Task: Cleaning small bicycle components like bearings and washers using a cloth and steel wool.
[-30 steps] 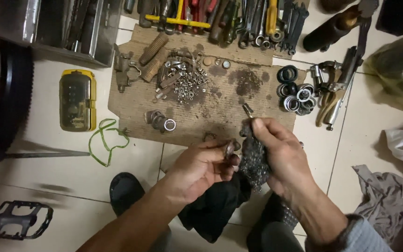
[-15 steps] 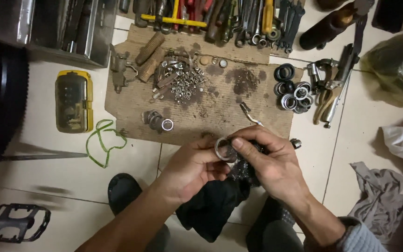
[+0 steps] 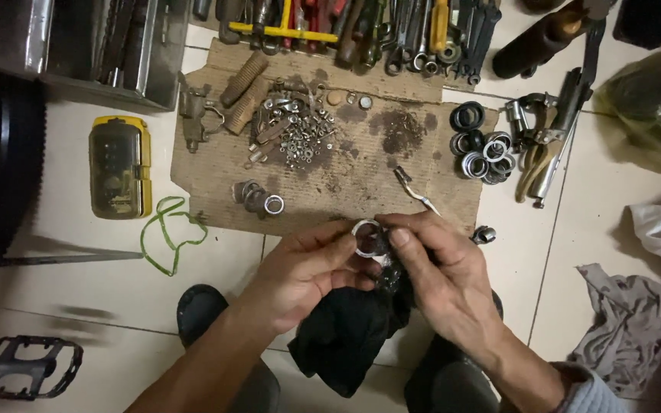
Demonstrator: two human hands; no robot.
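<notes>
Both hands pinch 1 small metal ring (image 3: 364, 236) between them: left hand (image 3: 309, 269) on its left side, right hand (image 3: 439, 268) on its right, over a black rag (image 3: 346, 333), just below the cardboard sheet (image 3: 216, 172).

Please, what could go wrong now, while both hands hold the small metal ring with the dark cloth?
1. The metal ring is pinched only by fingertips of the left hand and right hand; it could slip and roll across the tiled floor.
2. The black rag hangs loose and might hide a dropped part.
3. The pile of nuts on the cardboard lies near and could be scattered.
</notes>
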